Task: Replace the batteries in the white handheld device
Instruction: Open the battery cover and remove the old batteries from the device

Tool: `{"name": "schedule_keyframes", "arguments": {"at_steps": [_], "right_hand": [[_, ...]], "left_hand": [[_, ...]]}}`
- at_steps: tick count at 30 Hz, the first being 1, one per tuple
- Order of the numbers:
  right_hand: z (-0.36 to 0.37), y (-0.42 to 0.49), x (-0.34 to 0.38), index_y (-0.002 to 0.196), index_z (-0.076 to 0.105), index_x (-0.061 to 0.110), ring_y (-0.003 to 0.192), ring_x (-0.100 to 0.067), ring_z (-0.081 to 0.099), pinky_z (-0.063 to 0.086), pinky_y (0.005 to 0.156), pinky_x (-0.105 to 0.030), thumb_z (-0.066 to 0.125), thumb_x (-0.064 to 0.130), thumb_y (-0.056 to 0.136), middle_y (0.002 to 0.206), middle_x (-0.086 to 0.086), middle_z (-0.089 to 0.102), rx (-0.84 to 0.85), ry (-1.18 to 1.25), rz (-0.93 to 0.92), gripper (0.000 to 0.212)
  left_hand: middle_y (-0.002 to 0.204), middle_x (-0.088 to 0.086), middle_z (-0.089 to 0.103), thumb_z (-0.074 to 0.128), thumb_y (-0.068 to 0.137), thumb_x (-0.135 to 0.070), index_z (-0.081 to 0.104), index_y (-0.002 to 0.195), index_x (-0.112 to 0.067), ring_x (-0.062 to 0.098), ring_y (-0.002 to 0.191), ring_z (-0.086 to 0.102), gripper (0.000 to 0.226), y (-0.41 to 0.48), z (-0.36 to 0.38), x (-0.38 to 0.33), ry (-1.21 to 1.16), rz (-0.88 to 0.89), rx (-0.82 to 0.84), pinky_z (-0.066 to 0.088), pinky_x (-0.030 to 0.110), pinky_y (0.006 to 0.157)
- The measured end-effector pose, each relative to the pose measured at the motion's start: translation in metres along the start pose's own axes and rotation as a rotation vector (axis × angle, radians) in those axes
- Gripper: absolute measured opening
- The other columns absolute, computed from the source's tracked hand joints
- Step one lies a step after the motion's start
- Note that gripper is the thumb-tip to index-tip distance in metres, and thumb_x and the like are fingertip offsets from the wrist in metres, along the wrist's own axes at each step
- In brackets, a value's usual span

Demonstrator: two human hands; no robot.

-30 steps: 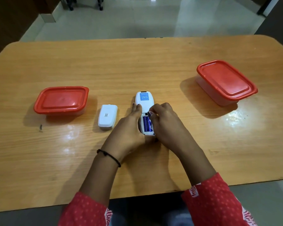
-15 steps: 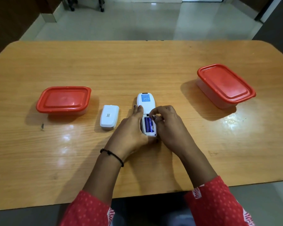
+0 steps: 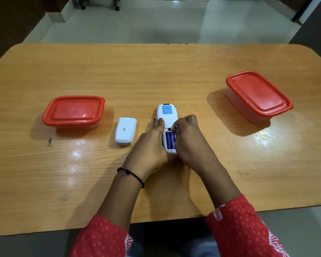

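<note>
The white handheld device [image 3: 167, 115] lies face down at the middle of the table, a blue label on its back. Its battery bay is uncovered and blue batteries [image 3: 169, 140] sit inside. My left hand [image 3: 150, 145] grips the device along its left side, fingers reaching up past the bay. My right hand [image 3: 188, 140] is curled over the right side, with fingertips pinching at the top end of a battery. The white battery cover [image 3: 125, 134] lies loose on the table to the left of the device.
A red-lidded container [image 3: 73, 112] stands at the left, just beyond the cover. A second red-lidded container [image 3: 258, 94] stands at the far right. The wooden table [image 3: 156, 75] ends close to my body.
My hands have stayed on the device. The right fingertips have shifted slightly at the top end of the batteries. The camera view has tilted a little.
</note>
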State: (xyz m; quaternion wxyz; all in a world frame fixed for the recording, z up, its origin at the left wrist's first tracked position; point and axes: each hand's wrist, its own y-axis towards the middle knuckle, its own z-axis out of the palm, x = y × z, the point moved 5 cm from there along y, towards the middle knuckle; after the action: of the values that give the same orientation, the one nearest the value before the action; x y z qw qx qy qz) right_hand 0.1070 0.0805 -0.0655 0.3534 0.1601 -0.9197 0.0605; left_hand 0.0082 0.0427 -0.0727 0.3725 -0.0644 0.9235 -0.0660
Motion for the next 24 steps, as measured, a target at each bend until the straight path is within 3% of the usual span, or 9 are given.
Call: {"name": "schedule_keyframes", "arguments": {"at_steps": [4,7,10,13,17,21,24], "right_hand": [[0.001,-0.012,0.000,0.094,0.057,0.001,0.100,-0.026,0.050,0.044,0.080,-0.026,0.036,-0.001,0.092,0.111,-0.005,0.037,0.024,0.052,-0.009,0.021],[-0.006,-0.016,-0.001,0.103,0.055,0.006,0.093,-0.017,0.053,0.042,0.070,-0.010,0.037,0.004,0.096,0.114,-0.004,0.043,-0.023,0.139,-0.020,0.020],[-0.012,-0.016,0.000,0.105,0.057,0.009,0.086,-0.019,0.056,0.042,0.067,-0.019,0.039,0.006,0.096,0.108,-0.004,0.050,-0.074,0.117,-0.053,0.020],[-0.011,-0.016,0.004,0.100,0.059,0.006,0.083,-0.023,0.055,0.045,0.066,-0.033,0.042,0.002,0.093,0.102,-0.006,0.053,-0.102,-0.010,-0.096,0.019],[0.000,-0.012,0.009,0.094,0.051,0.004,0.080,-0.027,0.048,0.038,0.062,-0.035,0.044,0.012,0.095,0.093,-0.008,0.046,-0.068,-0.083,-0.111,0.011],[0.005,-0.006,0.009,0.084,0.039,0.014,0.073,-0.026,0.041,0.027,0.056,-0.031,0.037,0.002,0.092,0.087,-0.004,0.036,-0.026,-0.089,-0.090,0.014],[0.006,-0.003,0.008,0.083,0.037,0.014,0.074,-0.024,0.040,0.029,0.057,-0.031,0.035,-0.001,0.089,0.088,-0.002,0.034,0.010,-0.069,-0.069,0.016]], "left_hand": [[0.159,-0.002,0.008,0.068,0.079,-0.019,0.015,0.149,-0.016,0.013,0.142,0.027,0.088,-0.001,-0.001,-0.001,0.005,-0.010,0.012,0.027,0.015,0.100],[0.159,-0.002,0.009,0.073,0.074,-0.029,0.015,0.149,-0.016,0.009,0.143,0.021,0.096,-0.002,-0.001,-0.002,-0.002,-0.015,0.017,0.021,0.009,0.097],[0.160,-0.003,0.009,0.075,0.072,-0.034,0.014,0.149,-0.017,0.006,0.143,0.018,0.100,-0.002,-0.001,-0.002,0.000,-0.026,0.018,0.015,0.003,0.090],[0.160,-0.002,0.008,0.074,0.072,-0.035,0.014,0.149,-0.018,0.008,0.143,0.021,0.100,-0.002,-0.001,-0.002,0.006,-0.034,0.022,0.017,0.006,0.092],[0.160,0.001,0.010,0.065,0.081,-0.021,0.016,0.149,-0.017,0.012,0.141,0.026,0.084,-0.002,-0.001,-0.003,0.006,-0.030,0.005,0.017,0.004,0.088],[0.159,-0.001,0.010,0.064,0.081,-0.017,0.014,0.149,-0.018,0.012,0.142,0.025,0.085,-0.004,-0.001,-0.004,-0.014,-0.034,0.002,0.018,0.008,0.094],[0.159,-0.001,0.010,0.064,0.081,-0.017,0.014,0.150,-0.018,0.012,0.142,0.024,0.085,-0.005,-0.002,-0.004,-0.023,-0.030,0.004,0.020,0.009,0.095]]}}
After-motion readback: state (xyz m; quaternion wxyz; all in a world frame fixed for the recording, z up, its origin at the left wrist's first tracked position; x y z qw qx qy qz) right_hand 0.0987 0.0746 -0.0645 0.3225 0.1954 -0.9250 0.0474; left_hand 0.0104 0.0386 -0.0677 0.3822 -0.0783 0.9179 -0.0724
